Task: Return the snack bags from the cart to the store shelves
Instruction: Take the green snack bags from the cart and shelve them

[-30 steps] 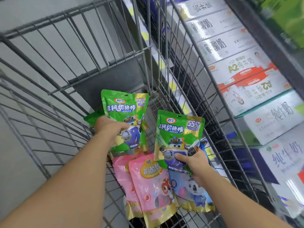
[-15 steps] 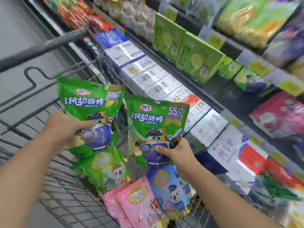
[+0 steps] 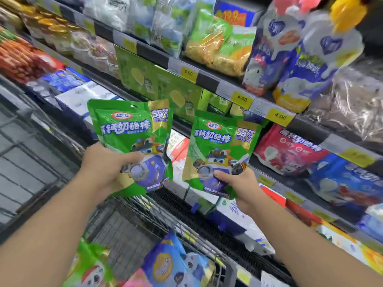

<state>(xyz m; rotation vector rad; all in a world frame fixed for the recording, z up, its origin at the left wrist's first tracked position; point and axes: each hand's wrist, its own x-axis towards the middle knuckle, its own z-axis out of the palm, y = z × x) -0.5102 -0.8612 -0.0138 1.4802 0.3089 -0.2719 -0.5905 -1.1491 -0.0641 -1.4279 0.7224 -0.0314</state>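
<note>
My left hand (image 3: 107, 168) grips a green snack bag (image 3: 132, 131) with a purple cartoon robot, held upright above the wire cart (image 3: 124, 224). My right hand (image 3: 238, 183) pinches the lower edge of a second, matching green snack bag (image 3: 221, 146), which is lifted in front of the store shelves (image 3: 207, 81). Both bags hang in the air, clear of the cart and not touching the shelves. Down in the cart lie a blue bag (image 3: 172, 264), a green bag (image 3: 89, 264) and a pink bag (image 3: 136, 280).
The shelves on the right hold green boxes (image 3: 145, 73), red bags (image 3: 290, 150) and blue bags (image 3: 342, 181) of similar snacks, and white milk cartons (image 3: 83, 96) lower down. Yellow price tags (image 3: 241, 99) line the shelf edges. Grey floor lies beyond the cart on the left.
Both hands have lifted the two green bags up out of the cart and toward the shelves. The view has swung up from the cart to the shelves.
</note>
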